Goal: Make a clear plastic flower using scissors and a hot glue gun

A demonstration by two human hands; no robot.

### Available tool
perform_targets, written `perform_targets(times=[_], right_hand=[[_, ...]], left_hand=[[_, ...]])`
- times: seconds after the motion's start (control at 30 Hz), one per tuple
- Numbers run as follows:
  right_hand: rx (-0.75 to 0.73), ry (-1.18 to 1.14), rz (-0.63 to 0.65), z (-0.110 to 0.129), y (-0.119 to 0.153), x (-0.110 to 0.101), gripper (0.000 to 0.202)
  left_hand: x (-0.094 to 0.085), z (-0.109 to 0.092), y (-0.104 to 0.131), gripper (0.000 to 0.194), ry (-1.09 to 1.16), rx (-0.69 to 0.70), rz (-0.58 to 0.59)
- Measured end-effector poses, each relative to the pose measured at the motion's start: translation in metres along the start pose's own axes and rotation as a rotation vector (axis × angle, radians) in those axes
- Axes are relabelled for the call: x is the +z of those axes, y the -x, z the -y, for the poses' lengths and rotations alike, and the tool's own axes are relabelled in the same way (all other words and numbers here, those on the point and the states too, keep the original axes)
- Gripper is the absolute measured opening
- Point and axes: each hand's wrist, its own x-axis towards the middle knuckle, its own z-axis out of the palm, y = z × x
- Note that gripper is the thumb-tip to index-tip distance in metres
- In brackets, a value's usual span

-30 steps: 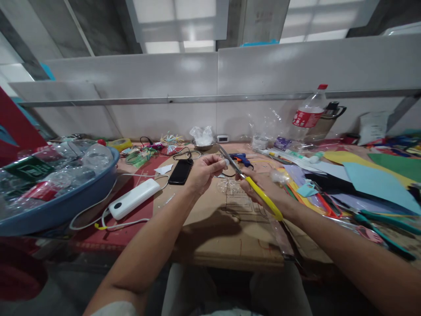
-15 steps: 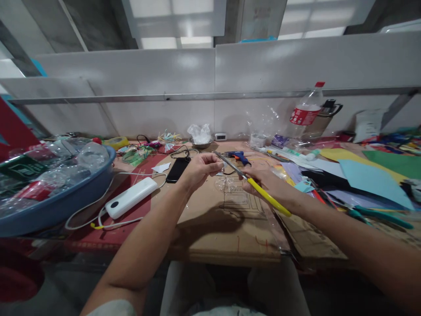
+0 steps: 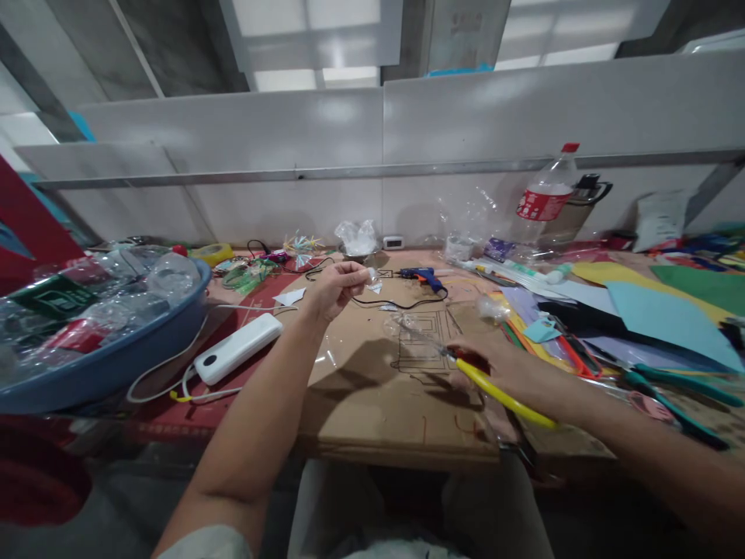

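My left hand [image 3: 334, 291] is raised over the cardboard board [image 3: 349, 423], its thumb and fingers pinching a small clear plastic piece [image 3: 373, 275]. Yellow-handled scissors [image 3: 506, 397] are gripped in my right hand [image 3: 497, 371], lower and to the right. Their blades point away to the left, above dark lines drawn on the cardboard. A crumpled clear plastic scrap [image 3: 401, 324] lies near the blade tips. Beyond the hands rests a blue glue gun [image 3: 427, 278] with a black cord.
On the left are a blue basin [image 3: 157, 341] of plastic bottles and a white power bank [image 3: 238, 349] with a cable. Coloured sheets [image 3: 663, 310] and green-handled pliers [image 3: 669, 396] lie at right. A red-capped bottle [image 3: 544, 203] stands at the back.
My right hand and the scissors have moved down and right, away from my left hand. My left hand has shifted slightly left and up, keeping its pinch. The black phone is now hidden.
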Motion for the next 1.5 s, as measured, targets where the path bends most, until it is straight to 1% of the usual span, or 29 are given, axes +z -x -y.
perform_targets(times=[0.07, 0.13, 0.2, 0.27, 0.37, 0.4, 0.43, 0.47, 0.5, 0.53, 0.57, 0.6, 0.63, 0.7, 0.73, 0.8, 0.87, 0.97, 1.03, 1.13, 1.2, 1.33, 1.4, 1.5], right_hand=[[0.005, 0.040, 0.030, 0.007, 0.009, 0.009, 0.046], [-0.051, 0.082, 0.049, 0.013, 0.015, 0.019, 0.043], [-0.093, 0.114, 0.067, 0.016, 0.017, 0.028, 0.050], [-0.102, 0.123, 0.100, 0.014, 0.019, 0.034, 0.060], [-0.132, 0.129, 0.144, 0.013, 0.020, 0.035, 0.070], [-0.149, 0.132, 0.155, 0.014, 0.020, 0.032, 0.068], [-0.166, 0.127, 0.150, 0.016, 0.019, 0.028, 0.061], [-0.182, 0.110, 0.123, 0.019, 0.017, 0.023, 0.051], [-0.199, 0.078, 0.064, 0.022, 0.012, 0.018, 0.038], [-0.210, 0.028, -0.034, 0.025, 0.006, 0.013, 0.028], [-0.209, -0.034, -0.150, 0.028, -0.002, 0.008, 0.024], [-0.201, -0.103, -0.267, 0.030, -0.012, 0.004, 0.023], [-0.183, -0.186, -0.357, 0.032, -0.023, 0.001, 0.025], [-0.161, -0.368, -0.460, 0.034, -0.046, -0.002, 0.025], [-0.157, -0.447, -0.471, 0.035, -0.057, -0.002, 0.025], [-0.167, -0.536, -0.437, 0.037, -0.074, -0.001, 0.021], [-0.187, -0.531, -0.384, 0.038, -0.083, 0.002, 0.019], [-0.167, -0.461, -0.372, 0.041, -0.086, 0.004, 0.021], [-0.110, -0.453, -0.380, 0.041, -0.085, 0.004, 0.022], [-0.054, -0.532, -0.381, 0.040, -0.085, 0.006, 0.024], [-0.061, -0.667, -0.399, 0.036, -0.088, 0.009, 0.025], [-0.100, -1.000, -0.481, 0.024, -0.098, 0.018, 0.028], [-0.096, -1.087, -0.501, 0.018, -0.101, 0.024, 0.029], [-0.066, -1.140, -0.521, 0.016, -0.102, 0.031, 0.031]], left_hand=[[-0.001, 0.001, -0.001, 0.035, -0.004, -0.007, 0.008], [0.003, 0.003, 0.000, 0.035, -0.023, -0.028, 0.039], [0.008, 0.006, 0.001, 0.036, -0.040, -0.051, 0.070], [0.013, 0.008, 0.003, 0.037, -0.050, -0.071, 0.090], [0.017, 0.010, 0.004, 0.037, -0.055, -0.091, 0.111], [0.017, 0.010, 0.005, 0.038, -0.054, -0.094, 0.114], [0.017, 0.010, 0.005, 0.037, -0.053, -0.097, 0.118], [0.017, 0.011, 0.005, 0.037, -0.053, -0.099, 0.121], [0.018, 0.012, 0.006, 0.037, -0.055, -0.098, 0.126], [0.018, 0.013, 0.006, 0.036, -0.061, -0.094, 0.134], [0.019, 0.014, 0.007, 0.035, -0.072, -0.085, 0.143], [0.021, 0.014, 0.007, 0.034, -0.087, -0.076, 0.156], [0.022, 0.015, 0.008, 0.033, -0.108, -0.067, 0.171], [0.024, 0.016, 0.010, 0.031, -0.155, -0.056, 0.202], [0.025, 0.016, 0.010, 0.031, -0.176, -0.055, 0.217], [0.026, 0.016, 0.011, 0.029, -0.215, -0.053, 0.245], [0.025, 0.016, 0.011, 0.028, -0.249, -0.053, 0.262], [0.024, 0.016, 0.010, 0.029, -0.290, -0.076, 0.267], [0.025, 0.017, 0.010, 0.031, -0.299, -0.089, 0.248], [0.030, 0.020, 0.011, 0.033, -0.268, -0.104, 0.167], [0.036, 0.023, 0.012, 0.037, -0.184, -0.129, 0.107], [0.051, 0.036, 0.015, 0.040, 0.049, -0.159, 0.007], [0.058, 0.042, 0.017, 0.037, 0.115, -0.147, -0.043], [0.066, 0.049, 0.019, 0.037, 0.142, -0.155, -0.106]])
